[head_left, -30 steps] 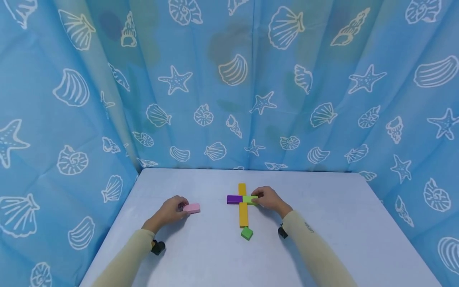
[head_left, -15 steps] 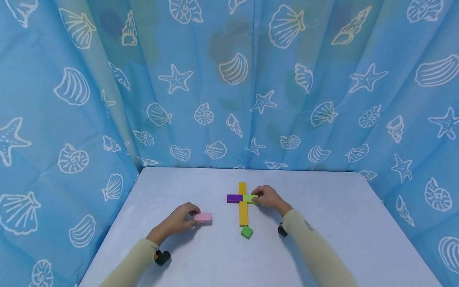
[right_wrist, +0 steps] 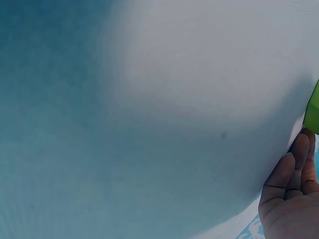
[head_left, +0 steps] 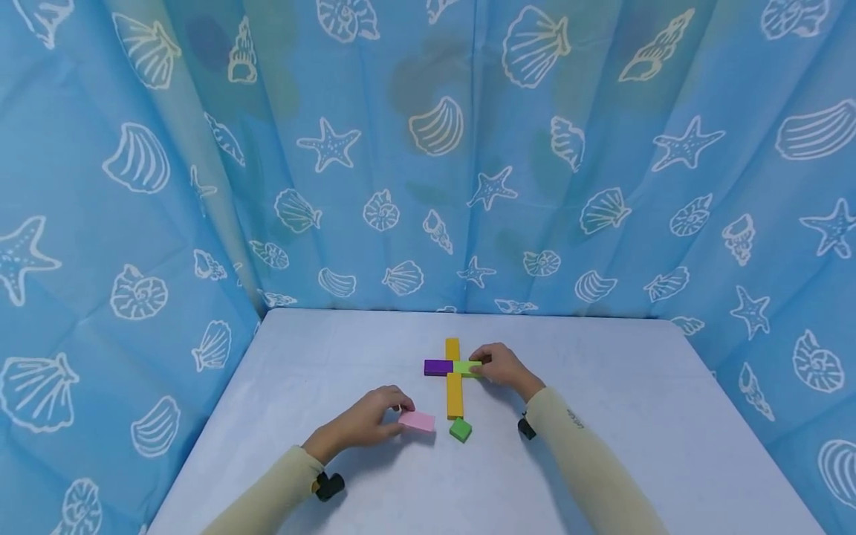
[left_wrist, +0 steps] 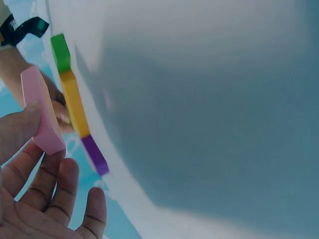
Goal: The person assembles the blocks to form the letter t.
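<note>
A pink block (head_left: 418, 421) is pinched between the thumb and fingers of my left hand (head_left: 371, 417), just left of a small green block (head_left: 460, 429). In the left wrist view the pink block (left_wrist: 41, 110) appears held above the table. My right hand (head_left: 504, 367) grips the right end of a lime-green block (head_left: 465, 368). That block lies end to end with a purple block (head_left: 438, 367). A yellow block (head_left: 455, 396) lies in front of their joint and another yellow block (head_left: 452, 349) behind, forming a cross. The green block sits turned at the front yellow block's near end.
The blocks lie on a white table (head_left: 588, 416). A blue curtain (head_left: 374, 163) with shell and starfish prints hangs behind the table and along its sides. A dark wrist camera (head_left: 329, 487) sits on the left wrist, another dark camera (head_left: 526, 428) on the right.
My left hand has carried the pink block to the right and nearer to me, up beside the green block. The right hand has stayed on the lime-green block.
</note>
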Motion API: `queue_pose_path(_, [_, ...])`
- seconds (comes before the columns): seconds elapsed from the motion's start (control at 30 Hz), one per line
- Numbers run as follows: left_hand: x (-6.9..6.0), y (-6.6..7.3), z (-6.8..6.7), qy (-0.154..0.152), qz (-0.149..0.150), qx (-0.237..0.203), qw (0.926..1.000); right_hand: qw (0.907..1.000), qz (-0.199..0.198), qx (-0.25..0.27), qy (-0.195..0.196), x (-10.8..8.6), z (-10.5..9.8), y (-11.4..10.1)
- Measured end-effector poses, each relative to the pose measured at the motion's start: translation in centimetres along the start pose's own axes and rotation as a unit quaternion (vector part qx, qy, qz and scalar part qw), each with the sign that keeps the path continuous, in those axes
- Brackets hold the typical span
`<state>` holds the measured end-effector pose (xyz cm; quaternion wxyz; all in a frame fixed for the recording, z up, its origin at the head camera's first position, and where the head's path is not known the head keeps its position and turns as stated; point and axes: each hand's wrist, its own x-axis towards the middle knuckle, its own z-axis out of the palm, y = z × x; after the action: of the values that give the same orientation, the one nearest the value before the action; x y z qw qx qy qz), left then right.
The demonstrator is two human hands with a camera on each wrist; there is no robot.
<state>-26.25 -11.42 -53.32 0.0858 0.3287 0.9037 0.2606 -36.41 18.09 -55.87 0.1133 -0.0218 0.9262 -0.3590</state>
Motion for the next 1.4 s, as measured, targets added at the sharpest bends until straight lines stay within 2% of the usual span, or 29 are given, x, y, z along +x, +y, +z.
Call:
queue_pose_path(0.17, [1.1,1.4,0.2,-0.013,0.027,-0.003,0.9995,1.0,-0.001,-0.003,0.008,-0.2,-0.1,-0.3])
queue_pose_path(0.4, [2.4,2.9,1.3,-0.03,0.036,-0.012,0.9988,1.0,0.004,0.001,0.002,-0.1,0.5,0.0])
queue_pose_path(0.63, [3.1,4.1,2.5,-0.02,0.073,0.006,0.9971,0.9999,-0.007,-0.01,0.007,-0.1,0.4,-0.2])
queue_pose_path(0.9, [3.0,6.2,3.6,0.013,0.067,0.038,0.9969,1.0,-0.003,-0.006,0.003,-0.3,0.3,-0.4])
queue_pose_path(1.03, [2.9,6.6,4.1,0.019,0.081,0.049,0.9953,0.9999,-0.004,-0.011,0.006,-0.3,0.2,-0.3])
queue_pose_path(1.17, [3.4,6.7,4.5,0.014,0.087,0.054,0.9946,0.9999,0.0,-0.011,0.007,-0.4,0.0,-0.4])
queue_pose_path(1.4, [5.0,6.7,5.1,-0.004,0.067,0.041,0.9969,0.9999,-0.006,-0.008,0.003,-0.2,0.0,0.1])
